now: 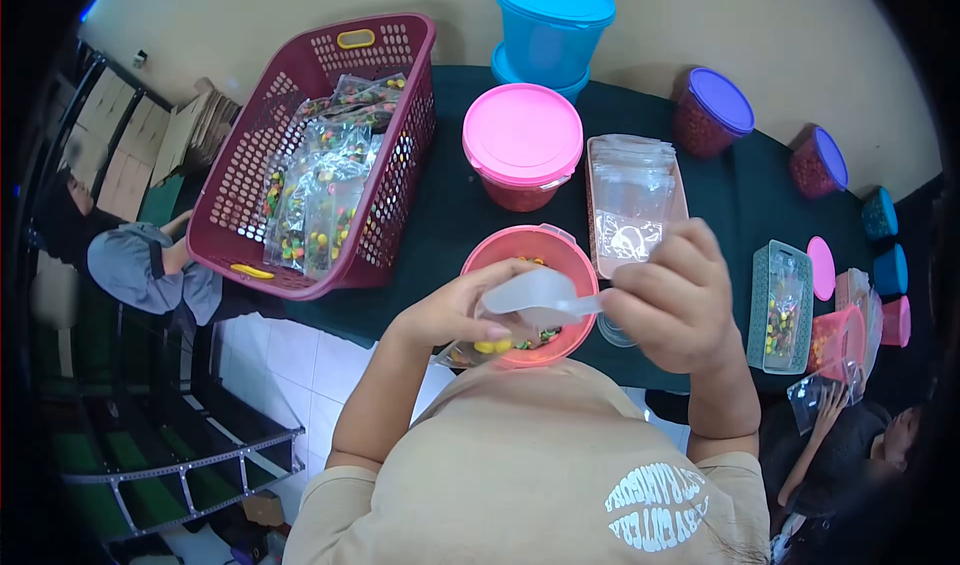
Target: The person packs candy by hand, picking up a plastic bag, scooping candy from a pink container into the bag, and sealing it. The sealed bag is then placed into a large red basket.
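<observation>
My right hand [676, 300] is closed around the handle of a translucent white scoop [538, 297]. The scoop's bowl reaches to my left hand [450, 305], over a round coral-pink tub [574, 255] that holds colourful small candies. Pinched in my left hand is a small clear plastic bag [462, 355] with yellow and other coloured pieces in it; the scoop and my fingers hide its mouth. Just beyond the tub, a pink tray [677, 195] carries a stack of flat clear bags [635, 185].
A maroon laundry basket [420, 115] at the left holds many filled bags. Behind the tub stand a pink-lidded container [522, 135] and blue stacked containers [555, 15]. Purple-lidded tubs [715, 115] and a green tray [762, 305] are at the right. Other people sit at both sides.
</observation>
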Motion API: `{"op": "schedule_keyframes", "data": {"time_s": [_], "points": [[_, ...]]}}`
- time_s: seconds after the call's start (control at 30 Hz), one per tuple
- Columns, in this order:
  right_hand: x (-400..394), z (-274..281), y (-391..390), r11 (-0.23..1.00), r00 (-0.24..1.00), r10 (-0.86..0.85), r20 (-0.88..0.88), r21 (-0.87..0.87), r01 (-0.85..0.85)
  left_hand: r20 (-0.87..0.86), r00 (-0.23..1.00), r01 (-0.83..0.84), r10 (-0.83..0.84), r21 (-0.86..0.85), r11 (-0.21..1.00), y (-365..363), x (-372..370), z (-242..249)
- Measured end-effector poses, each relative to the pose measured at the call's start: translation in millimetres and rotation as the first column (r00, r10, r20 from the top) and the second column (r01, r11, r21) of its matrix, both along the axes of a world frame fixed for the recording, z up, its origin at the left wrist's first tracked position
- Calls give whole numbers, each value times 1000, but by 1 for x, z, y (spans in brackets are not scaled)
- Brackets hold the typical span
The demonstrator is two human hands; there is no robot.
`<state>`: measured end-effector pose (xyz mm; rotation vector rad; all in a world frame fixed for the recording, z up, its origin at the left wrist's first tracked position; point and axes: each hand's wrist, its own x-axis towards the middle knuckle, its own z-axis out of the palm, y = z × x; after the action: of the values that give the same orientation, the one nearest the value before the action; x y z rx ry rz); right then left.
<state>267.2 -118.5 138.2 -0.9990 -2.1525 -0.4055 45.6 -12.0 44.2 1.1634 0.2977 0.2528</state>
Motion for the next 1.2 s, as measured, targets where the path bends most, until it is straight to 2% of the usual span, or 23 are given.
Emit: {"op": "schedule_keyframes", "data": {"time_s": [0.03,0.13,0.17,0.2,0.23,0.27,0.3,0.33,0.37,0.43,0.47,0.5,0.53,0.57,0.63,0.7,0.77,0.83,0.9,0.97,1.0,1.07,1.2], "points": [[5,1,-5,997,998,-67,-10,34,67,1,1000,13,-13,3,1000,5,-2,-8],[27,-22,-24,968,940,-222,-260,55,244,268,962,59,53,-393,918,19,-9,-29],[32,-34,-30,960,874,-242,-421,26,278,401,905,126,144,-575,808,21,-10,-37],[35,-50,-40,926,773,-346,-532,-61,373,437,876,109,203,-590,800,20,-12,-37],[40,-64,-49,919,765,-362,-532,-66,388,470,844,94,260,-606,790,20,-13,-37],[45,-77,-57,818,665,-569,-485,-244,522,469,848,108,246,-608,786,20,-15,-40],[49,-91,-65,667,535,-744,-399,-405,625,177,909,-302,377,-341,890,21,-19,-44],[52,-108,-72,577,482,-817,-317,-462,674,-59,817,-569,574,79,819,22,-22,-46],[55,-126,-79,480,426,-876,-228,-510,714,-42,788,-616,614,-49,786,22,-23,-46],[62,-169,-95,274,316,-947,-63,-675,685,224,823,-467,521,-253,847,27,-26,-49],[62,-190,-102,207,265,-963,-36,-728,654,226,829,-457,512,-254,852,23,-16,-36],[62,-208,-107,142,218,-976,-6,-776,614,73,747,-596,660,-367,715,13,1,-11],[61,-223,-110,161,207,-977,-45,-795,585,-98,636,-718,766,-440,539,7,10,3],[60,-237,-113,183,197,-977,-86,-812,554,-96,640,-714,762,-440,544,12,6,-10],[62,-258,-116,183,170,-979,-111,-844,504,72,761,-618,645,-225,754,27,-14,-46],[62,-269,-116,156,118,-986,-115,-880,448,81,771,-613,631,-175,771,29,-17,-44],[66,-278,-120,151,130,-986,-105,-890,431,169,741,-603,650,-259,755,30,-21,-45],[71,-288,-124,137,144,-986,-81,-890,435,205,696,-649,688,-230,725,31,-28,-41],[77,-298,-128,164,193,-977,-90,-894,417,220,602,-753,768,-164,637,30,-42,-31],[80,-294,-126,117,201,-978,-45,-924,363,232,544,-797,806,-156,583,28,-65,-23],[82,-292,-124,131,249,-968,-41,-925,356,236,505,-842,830,-77,534,22,-75,-12],[85,-290,-119,90,260,-965,25,-903,420,258,436,-895,862,32,444,12,-99,-3],[98,-296,-108,172,346,-935,77,-754,634,259,338,-941,905,111,319,-12,-147,5]]}}
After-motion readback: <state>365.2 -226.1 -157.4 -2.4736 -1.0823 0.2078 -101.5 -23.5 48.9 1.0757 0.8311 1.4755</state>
